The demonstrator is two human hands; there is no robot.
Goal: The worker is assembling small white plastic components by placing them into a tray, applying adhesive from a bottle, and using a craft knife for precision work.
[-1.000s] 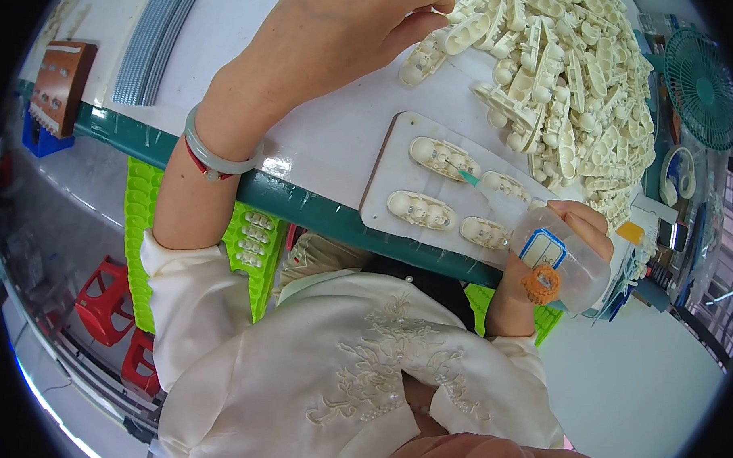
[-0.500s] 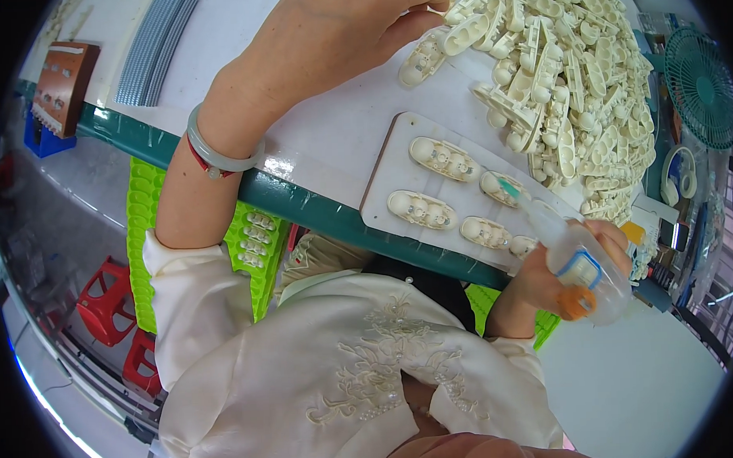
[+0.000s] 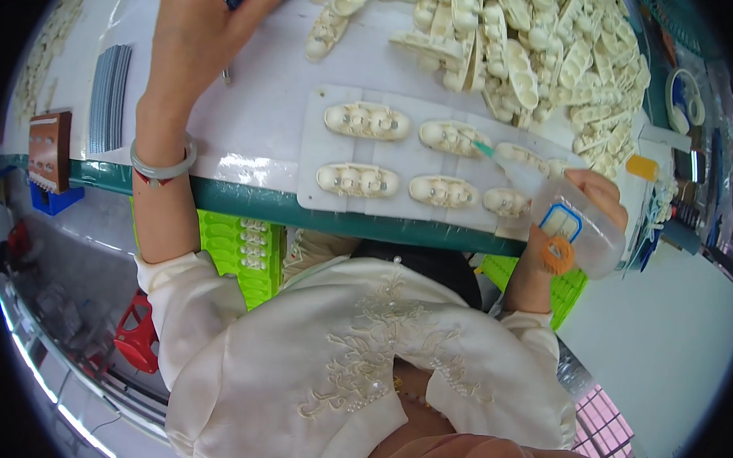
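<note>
**Green nozzle tip (image 3: 482, 147) poised at a cream shell (image 3: 442, 135)**

Nearest, the right hand (image 3: 601, 195) has its fingers wrapped around a translucent squeeze bottle (image 3: 597, 245), with an orange cap (image 3: 557, 256) facing the wearer. The bottle lies tilted in the grip, probably because that aims its nozzle at the shell while leaving the work in sight; whether the tip touches cannot be told. The shells sit in two rows on a white board (image 3: 313, 142) by the green edge of the bench (image 3: 254, 132), likely spaced so each can be reached separately. Each is a long oval, hollow side up, with rounded cups and small metallic bits inside. Farther off, the left hand (image 3: 210, 32) is beside a dark blue object (image 3: 235, 0); its fingertips are cut off, so their grip cannot be told. Beyond the board lies a loose heap of similar parts (image 3: 523, 86).
</note>
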